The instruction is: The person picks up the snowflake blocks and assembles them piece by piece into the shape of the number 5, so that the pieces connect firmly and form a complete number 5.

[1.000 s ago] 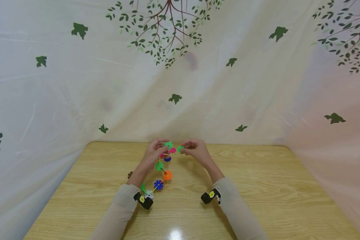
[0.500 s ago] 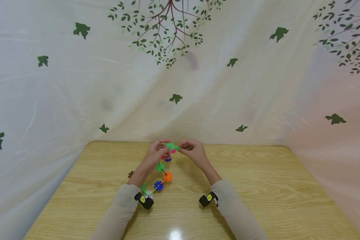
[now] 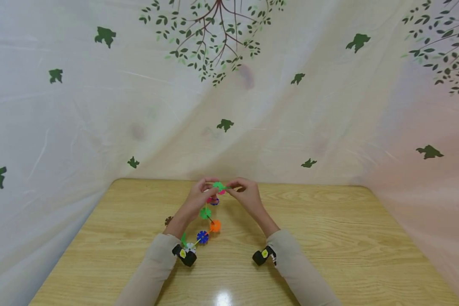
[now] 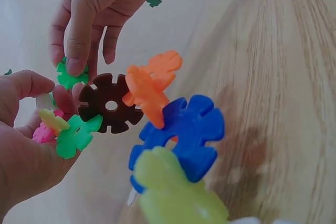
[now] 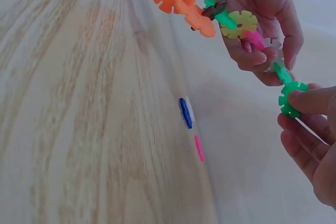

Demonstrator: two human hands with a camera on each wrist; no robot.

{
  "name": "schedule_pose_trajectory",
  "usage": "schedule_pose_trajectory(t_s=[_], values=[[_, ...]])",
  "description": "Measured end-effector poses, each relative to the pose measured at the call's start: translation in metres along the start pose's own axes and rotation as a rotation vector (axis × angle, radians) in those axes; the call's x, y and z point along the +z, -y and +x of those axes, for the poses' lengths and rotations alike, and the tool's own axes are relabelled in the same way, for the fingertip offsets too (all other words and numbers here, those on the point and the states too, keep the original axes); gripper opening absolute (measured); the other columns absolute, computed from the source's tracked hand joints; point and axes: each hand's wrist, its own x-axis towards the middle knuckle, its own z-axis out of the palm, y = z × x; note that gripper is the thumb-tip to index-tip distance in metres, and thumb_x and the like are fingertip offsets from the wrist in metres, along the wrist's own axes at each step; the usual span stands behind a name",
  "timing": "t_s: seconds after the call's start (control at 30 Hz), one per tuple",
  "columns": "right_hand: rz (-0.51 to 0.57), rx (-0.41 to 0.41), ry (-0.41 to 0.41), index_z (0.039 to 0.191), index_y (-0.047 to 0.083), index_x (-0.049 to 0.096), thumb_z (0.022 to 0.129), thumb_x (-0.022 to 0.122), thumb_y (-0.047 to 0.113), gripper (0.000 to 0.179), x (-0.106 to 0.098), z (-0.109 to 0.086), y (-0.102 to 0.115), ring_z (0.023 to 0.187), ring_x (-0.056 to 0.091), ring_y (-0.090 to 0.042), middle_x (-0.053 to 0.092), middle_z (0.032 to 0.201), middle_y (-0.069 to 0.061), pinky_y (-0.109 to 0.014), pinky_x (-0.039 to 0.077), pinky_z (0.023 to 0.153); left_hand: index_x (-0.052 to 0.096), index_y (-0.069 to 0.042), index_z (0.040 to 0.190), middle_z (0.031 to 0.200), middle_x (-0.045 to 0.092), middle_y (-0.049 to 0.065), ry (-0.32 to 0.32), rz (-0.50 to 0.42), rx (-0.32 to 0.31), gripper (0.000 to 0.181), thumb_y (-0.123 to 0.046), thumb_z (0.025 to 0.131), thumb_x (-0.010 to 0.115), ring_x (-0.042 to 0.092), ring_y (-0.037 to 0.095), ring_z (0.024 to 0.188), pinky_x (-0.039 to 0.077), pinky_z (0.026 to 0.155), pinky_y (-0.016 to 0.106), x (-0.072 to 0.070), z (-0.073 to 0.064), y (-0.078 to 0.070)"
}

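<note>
A chain of slotted plastic flower discs runs from my left hand down toward its sleeve. It includes an orange disc, a blue disc and a whitish disc; in the left wrist view a brown disc shows among them. The left fingers hold the chain's far end, around a pale disc partly hidden by them. My right hand pinches a green disc between thumb and fingers. That disc touches another green disc at the chain's end; how far their slots engage cannot be told.
Near the table's far edge lie a loose blue disc and a pink disc. A brown disc shows beside the left wrist. Behind the wooden table hangs a pale printed cloth.
The right hand has moved slightly left, bringing its green disc from apart to against the green disc at the chain's end. The left hand has barely shifted.
</note>
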Motion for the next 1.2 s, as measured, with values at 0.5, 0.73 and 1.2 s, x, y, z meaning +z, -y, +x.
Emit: schedule_pose_trajectory(t_s=[0.5,0.73,1.2], values=[[0.001,0.012,0.084,0.101,-0.011,0.074,0.087,0.075,-0.005,0.015,-0.009,-0.005,0.037,0.089,0.071,-0.043,0.075,0.096,-0.027,-0.025,0.057,0.072,0.050,0.001,0.138,0.101,0.060,0.002,-0.012,0.006,0.039,0.041,-0.001,0.099,0.061,0.065,0.010,0.076,0.060,0.076,0.031,0.001,0.000,0.005],[0.034,0.038,0.129,0.096,-0.012,0.074,0.086,0.075,-0.008,0.011,-0.014,-0.006,0.040,0.083,0.072,-0.036,0.074,0.093,-0.028,-0.017,0.055,0.069,0.051,0.007,0.134,0.101,0.059,0.006,-0.016,-0.001,0.063,0.038,0.005,0.096,0.058,0.067,0.008,0.081,0.061,0.088,0.047,0.002,-0.001,0.006],[0.077,-0.012,0.071,0.089,-0.006,0.079,0.083,0.078,-0.008,0.007,-0.005,-0.003,0.001,0.073,0.073,-0.017,0.076,0.088,-0.025,-0.018,0.057,0.065,0.048,0.016,0.135,0.094,0.061,0.001,0.030,-0.043,0.090,0.041,0.004,0.097,0.058,0.068,0.007,0.080,0.061,0.086,0.031,0.004,-0.002,0.002]])
